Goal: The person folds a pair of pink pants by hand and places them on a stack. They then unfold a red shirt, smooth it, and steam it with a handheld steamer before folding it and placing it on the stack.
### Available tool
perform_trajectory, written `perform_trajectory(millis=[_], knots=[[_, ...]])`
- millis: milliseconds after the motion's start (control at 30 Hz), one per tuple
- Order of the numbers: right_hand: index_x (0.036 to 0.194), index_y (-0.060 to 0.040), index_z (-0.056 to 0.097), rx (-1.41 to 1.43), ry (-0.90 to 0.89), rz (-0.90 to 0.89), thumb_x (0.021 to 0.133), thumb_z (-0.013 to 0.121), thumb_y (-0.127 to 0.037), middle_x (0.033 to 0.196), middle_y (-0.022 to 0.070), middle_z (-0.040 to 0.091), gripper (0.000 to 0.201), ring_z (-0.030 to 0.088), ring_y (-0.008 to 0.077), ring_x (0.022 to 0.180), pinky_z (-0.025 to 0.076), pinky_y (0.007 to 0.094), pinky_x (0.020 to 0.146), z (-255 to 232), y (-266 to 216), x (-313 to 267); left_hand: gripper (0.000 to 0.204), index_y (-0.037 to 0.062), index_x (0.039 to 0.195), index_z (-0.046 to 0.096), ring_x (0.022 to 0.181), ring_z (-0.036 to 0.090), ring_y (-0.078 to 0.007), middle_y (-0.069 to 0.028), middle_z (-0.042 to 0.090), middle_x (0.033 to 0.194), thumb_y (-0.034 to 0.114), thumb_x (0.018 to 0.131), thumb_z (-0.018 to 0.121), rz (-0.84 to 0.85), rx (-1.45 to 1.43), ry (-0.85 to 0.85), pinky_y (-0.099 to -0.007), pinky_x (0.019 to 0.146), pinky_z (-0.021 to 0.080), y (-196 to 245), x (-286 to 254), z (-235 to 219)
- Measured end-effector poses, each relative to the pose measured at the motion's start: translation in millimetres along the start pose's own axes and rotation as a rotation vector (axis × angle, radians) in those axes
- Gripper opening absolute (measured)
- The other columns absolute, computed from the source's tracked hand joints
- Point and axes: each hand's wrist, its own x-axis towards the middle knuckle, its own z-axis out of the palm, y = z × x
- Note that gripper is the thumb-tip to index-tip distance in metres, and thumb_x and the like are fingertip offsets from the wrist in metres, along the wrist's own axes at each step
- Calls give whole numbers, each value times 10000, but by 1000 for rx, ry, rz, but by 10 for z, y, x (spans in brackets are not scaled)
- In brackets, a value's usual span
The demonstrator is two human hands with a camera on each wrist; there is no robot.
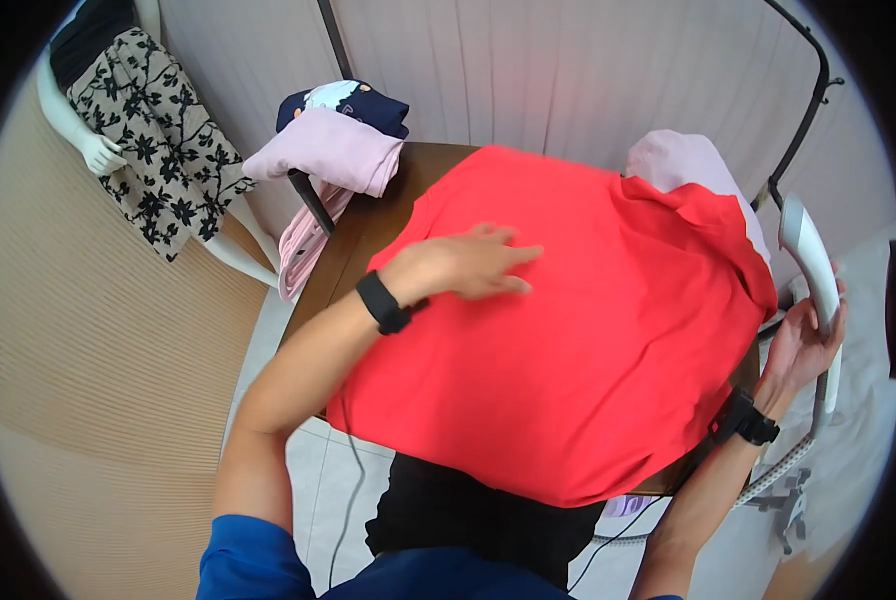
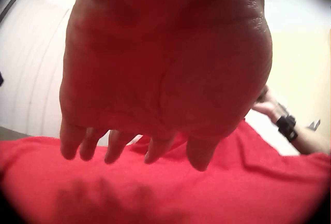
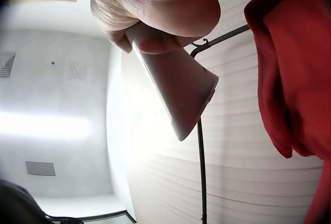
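Observation:
A red cloth (image 1: 568, 340) lies spread over a brown board, with wrinkles toward its right side. My left hand (image 1: 473, 262) is over the cloth's upper left part, fingers spread and holding nothing; in the left wrist view the palm (image 2: 160, 68) faces the cloth (image 2: 248, 182) with a gap below the fingertips. At the right edge, my right hand (image 1: 806, 340) grips a white steamer (image 1: 810, 255) by its handle, upright beside the cloth. The right wrist view shows the steamer's flared head (image 3: 181, 89) beyond the hand (image 3: 160, 6), apart from the red cloth (image 3: 305, 74).
Folded pink (image 1: 333, 150) and navy clothes (image 1: 378, 108) sit at the board's back left. A pale pink padded end (image 1: 683, 160) shows behind the cloth. A mannequin in a floral skirt (image 1: 158, 130) stands at left. A hose (image 1: 778, 470) hangs at right; dark rack poles (image 1: 808, 120) rise behind.

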Motion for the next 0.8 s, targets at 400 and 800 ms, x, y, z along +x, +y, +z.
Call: perform_trajectory(millis=[400, 800], knots=[[1170, 100, 593, -154, 21, 23, 979, 627, -83, 1377, 258, 549, 267, 614, 206, 1145, 528, 217, 708, 272, 194, -124, 1160, 416, 1619, -13, 1529, -109, -485, -81, -89, 1710, 919, 730, 535, -370, 92, 1, -763, 1146, 65, -820, 304, 182], [1239, 141, 548, -154, 19, 63, 989, 616, -99, 1403, 341, 506, 353, 625, 241, 1157, 541, 236, 695, 176, 213, -64, 1157, 318, 1638, 11, 1536, -56, -481, -132, -36, 1707, 948, 758, 422, -454, 142, 95, -734, 1171, 74, -924, 376, 196]])
